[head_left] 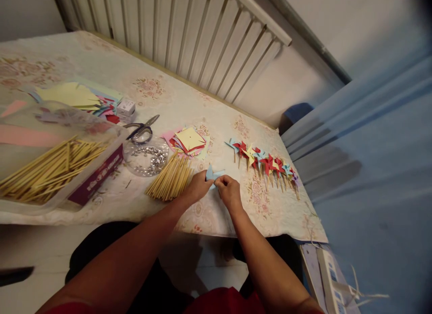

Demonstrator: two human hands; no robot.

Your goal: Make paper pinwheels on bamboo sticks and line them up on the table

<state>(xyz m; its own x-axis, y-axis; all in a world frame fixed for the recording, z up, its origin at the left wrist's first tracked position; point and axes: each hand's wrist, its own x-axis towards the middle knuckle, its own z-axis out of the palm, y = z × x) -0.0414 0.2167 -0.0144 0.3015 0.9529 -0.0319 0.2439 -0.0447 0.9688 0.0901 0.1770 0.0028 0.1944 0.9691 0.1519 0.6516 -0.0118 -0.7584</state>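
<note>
A light blue paper pinwheel [209, 172], its blades partly folded, is held just over the table's front half. My left hand [199, 186] grips it from the left, thumb and fingers closed on the paper. From the right, my right hand [230, 191] pinches at its edge with closed fingertips; any small part between them is hidden. Left of my left hand lies a fanned bundle of thin wooden sticks [170, 178]. Behind it is a stack of cut paper squares [190, 139], yellow on top with slit corners.
Finished pinwheels on sticks [266, 163] lie in a row at right. On the left are a clear tray of metal pins [146, 161], scissors [143, 128], a small white box [126, 108], coloured paper [67, 94] and a plastic bin [111, 138] holding sticks. A blue curtain [371, 147] hangs at right.
</note>
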